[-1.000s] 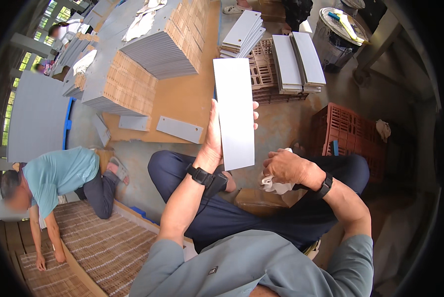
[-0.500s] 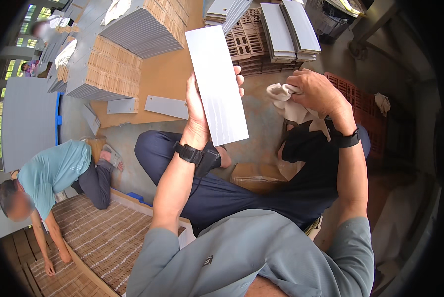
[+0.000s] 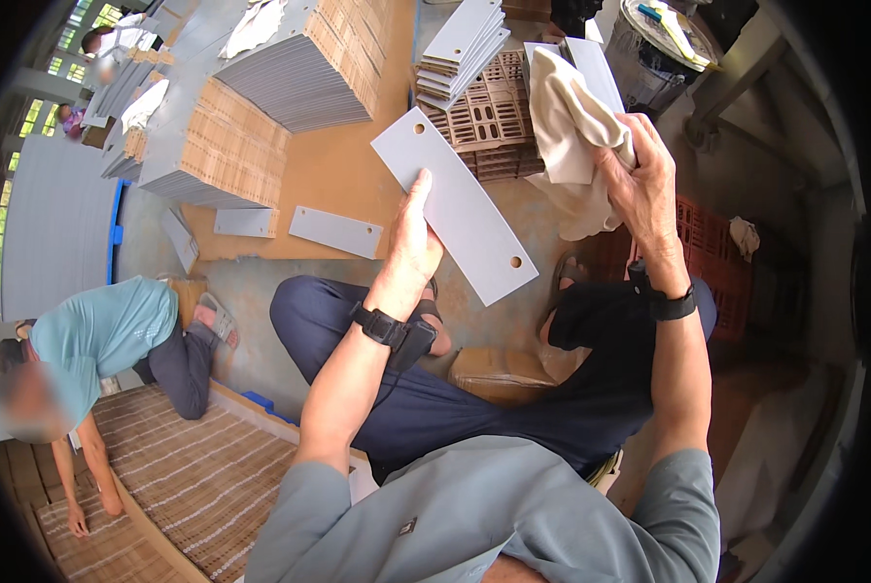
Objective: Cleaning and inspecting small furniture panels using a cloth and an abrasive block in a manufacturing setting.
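Note:
My left hand [image 3: 413, 238] is closed around one long edge of a flat grey board [image 3: 470, 209], its thumb lying on the upper face. The board tilts down to the right and has a round hole near each end. To its right, my right hand [image 3: 642, 180] pinches a crumpled off-white cloth [image 3: 576, 126], which hangs loosely and is apart from the board. Behind the cloth, a grey panel stack [image 3: 594, 68] is partly hidden. Close to the board's upper end lies a fanned pile of similar holed boards [image 3: 462, 49] on a brown plastic crate [image 3: 499, 97].
Tall stacks of boards [image 3: 226, 146] stand at the upper left on brown cardboard [image 3: 333, 175], beside a loose holed board [image 3: 334, 231]. A bucket [image 3: 664, 49] is at the upper right, above a red crate [image 3: 713, 253]. At left, a co-worker [image 3: 115, 330] bends over slatted wooden strips [image 3: 183, 466].
The board has turned over and tilted, so its holed face now shows. My right hand has lifted the cloth up and away, and the cloth has unfolded.

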{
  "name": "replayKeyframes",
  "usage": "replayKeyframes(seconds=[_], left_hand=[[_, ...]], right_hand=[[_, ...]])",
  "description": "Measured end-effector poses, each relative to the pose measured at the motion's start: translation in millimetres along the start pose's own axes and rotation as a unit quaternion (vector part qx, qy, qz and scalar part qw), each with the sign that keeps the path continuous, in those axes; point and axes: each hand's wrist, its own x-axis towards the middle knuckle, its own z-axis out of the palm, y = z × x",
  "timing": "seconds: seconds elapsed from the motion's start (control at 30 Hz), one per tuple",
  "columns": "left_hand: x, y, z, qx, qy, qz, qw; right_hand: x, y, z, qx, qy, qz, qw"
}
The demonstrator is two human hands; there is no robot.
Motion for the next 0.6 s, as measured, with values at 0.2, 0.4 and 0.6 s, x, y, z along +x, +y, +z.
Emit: replayKeyframes(seconds=[0.2,0.4,0.6], left_hand=[[-6.6,-12.7,9.3,0.035,-0.048,0.029,0.998],[-17.3,-28.1,-0.4,0.008,-0.146,-0.038,0.989],[-40.1,-31.7,11.8,0.061,-0.17,-0.079,0.98]], right_hand=[[-21.7,-38.9,35.3,0.031,-0.145,-0.197,0.969],[-43.7,-34.9,79.2,-0.044,-0.232,-0.244,0.941],[9.6,-1.5,83.5,-0.133,-0.074,-0.163,0.975]])
